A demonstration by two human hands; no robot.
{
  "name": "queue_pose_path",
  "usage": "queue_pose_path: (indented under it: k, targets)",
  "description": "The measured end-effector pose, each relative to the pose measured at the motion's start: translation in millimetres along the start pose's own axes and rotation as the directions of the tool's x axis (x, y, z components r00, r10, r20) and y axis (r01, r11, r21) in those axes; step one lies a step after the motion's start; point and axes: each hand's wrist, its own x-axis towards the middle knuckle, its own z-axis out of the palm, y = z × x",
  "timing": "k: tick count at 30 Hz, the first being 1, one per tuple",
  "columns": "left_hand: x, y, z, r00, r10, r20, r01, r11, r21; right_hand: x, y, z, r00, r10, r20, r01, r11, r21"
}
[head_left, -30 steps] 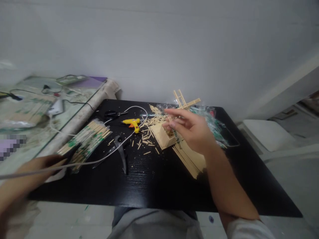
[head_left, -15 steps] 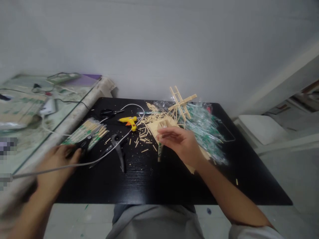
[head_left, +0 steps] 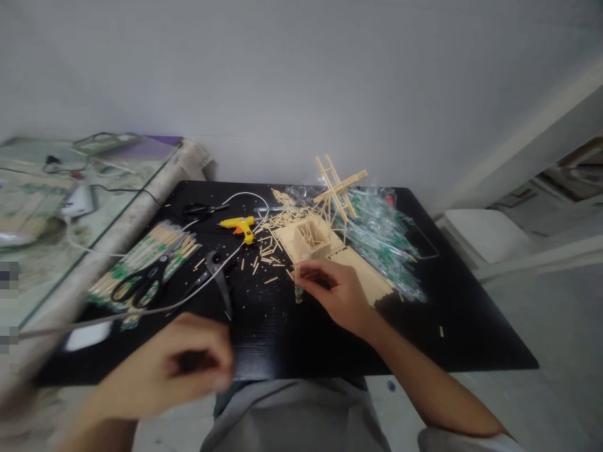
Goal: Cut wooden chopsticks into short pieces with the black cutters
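My right hand (head_left: 336, 292) pinches a pair of chopsticks (head_left: 298, 292) upright in a clear wrapper with its thumb and fingers, over the black table (head_left: 264, 345). Behind it stands a small open-topped wooden box (head_left: 301, 242) with sticks inside, on a board made of sticks (head_left: 365, 273). Low over the table's front left, my left hand (head_left: 188, 358) is blurred, its fingers loosely curled with a gap to the thumb and nothing visible in them. Black-handled scissors (head_left: 141, 282) lie on several wrapped chopsticks (head_left: 141, 254), beyond that hand.
A yellow glue gun (head_left: 240, 227) lies near cut stick pieces (head_left: 268, 254). Closer in are pliers (head_left: 220, 282), crossed by a white cord (head_left: 188, 300). A cross-shaped stick frame (head_left: 336, 188) rises at the back, beside crumpled plastic wrappers (head_left: 377, 235). A glass-topped surface (head_left: 113, 220) adjoins on the left.
My left hand has left the scissors on the wrapped chopsticks and moved right and toward me. My right hand keeps hold of its chopsticks, slightly lower, and the wooden box shows more fully.
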Motion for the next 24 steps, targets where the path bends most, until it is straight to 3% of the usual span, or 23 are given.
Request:
queue_pose_path:
  k: [1, 3, 7, 11, 14, 17, 19, 20, 22, 23, 24]
  targets:
    - [13, 7, 11.6, 0.999, -0.035, 0.032, 0.036, 0.999, -0.02, -2, 3, 2, 1.0, -0.002, -0.003, 0.002, 1.0, -0.01]
    - [40, 15, 31.0, 0.987, -0.069, -0.144, 0.063, 0.997, -0.043, -5, 9, 5, 1.0, -0.008, -0.011, 0.008, 0.999, -0.032]
    - [80, 15, 50.4, 0.972, 0.034, -0.231, -0.025, 0.999, 0.04, -10, 16, 11, 0.999, -0.051, 0.011, 0.051, 0.998, -0.041]
    - [103, 21, 45.7, 0.953, 0.18, -0.245, -0.152, 0.98, 0.131, -13, 20, 16, 0.996, -0.085, 0.001, 0.085, 0.996, -0.015]
    - [115, 37, 32.2, 0.947, 0.229, -0.227, -0.202, 0.97, 0.138, -15, 20, 16, 0.996, -0.048, -0.078, 0.05, 0.999, 0.021]
    - [124, 55, 16.2, 0.915, 0.273, -0.297, -0.239, 0.96, 0.146, -18, 18, 9, 0.989, -0.015, -0.15, 0.018, 1.0, 0.024]
    - [129, 64, 6.4, 0.844, 0.3, -0.444, -0.273, 0.954, 0.126, -19, 15, -3, 0.985, -0.004, -0.172, 0.002, 1.0, -0.013]
    - [131, 67, 2.0, 0.772, 0.309, -0.555, -0.307, 0.946, 0.1, -20, 15, -11, 0.985, 0.002, -0.175, -0.009, 0.999, -0.036]
    - [134, 69, -4.9, 0.584, 0.288, -0.759, -0.402, 0.915, 0.038, -22, 13, -31, 0.986, 0.033, -0.161, -0.047, 0.995, -0.086]
    - [136, 68, -7.4, 0.498, 0.262, -0.826, -0.449, 0.894, 0.013, -22, 11, -42, 0.986, 0.059, -0.158, -0.076, 0.992, -0.103]
    - [137, 66, -8.9, 0.442, 0.235, -0.866, -0.48, 0.877, -0.007, -23, 10, -53, 0.976, 0.088, -0.197, -0.113, 0.987, -0.116]
